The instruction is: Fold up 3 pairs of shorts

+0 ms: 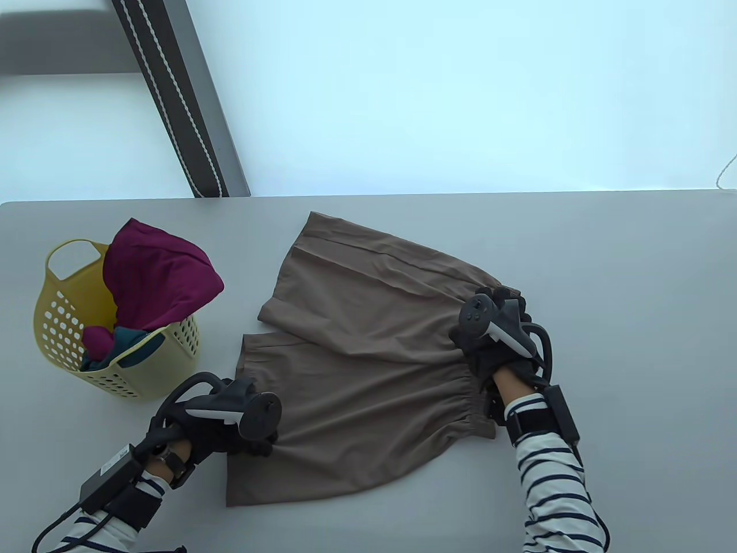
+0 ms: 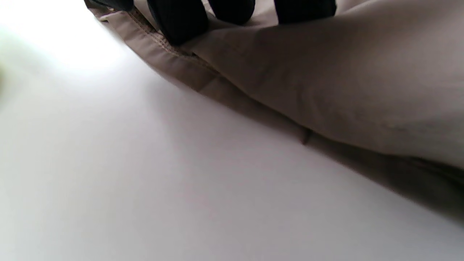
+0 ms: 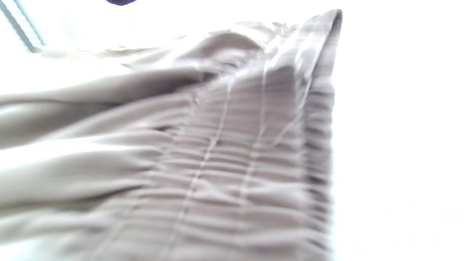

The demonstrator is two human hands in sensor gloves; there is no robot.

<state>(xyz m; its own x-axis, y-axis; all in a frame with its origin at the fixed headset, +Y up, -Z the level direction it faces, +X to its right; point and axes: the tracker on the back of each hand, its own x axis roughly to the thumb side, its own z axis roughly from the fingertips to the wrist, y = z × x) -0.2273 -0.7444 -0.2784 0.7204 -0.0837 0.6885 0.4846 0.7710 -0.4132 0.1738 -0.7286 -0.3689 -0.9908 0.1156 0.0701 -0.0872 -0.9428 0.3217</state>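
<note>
Grey table (image 1: 604,259) bears unlabelled brown shorts (image 1: 368,357).

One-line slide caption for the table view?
Both gloved hands on brown fabric shorts; yellow perforated basket holds more clothes.

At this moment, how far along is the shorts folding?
Nothing looks folded yet: no finished pile shows on the table. In hand: the brown shorts lie spread flat, the left hand on the leg hem, the right hand at the elastic waistband. Left: the maroon garment and a teal one wait in the yellow basket.
</note>
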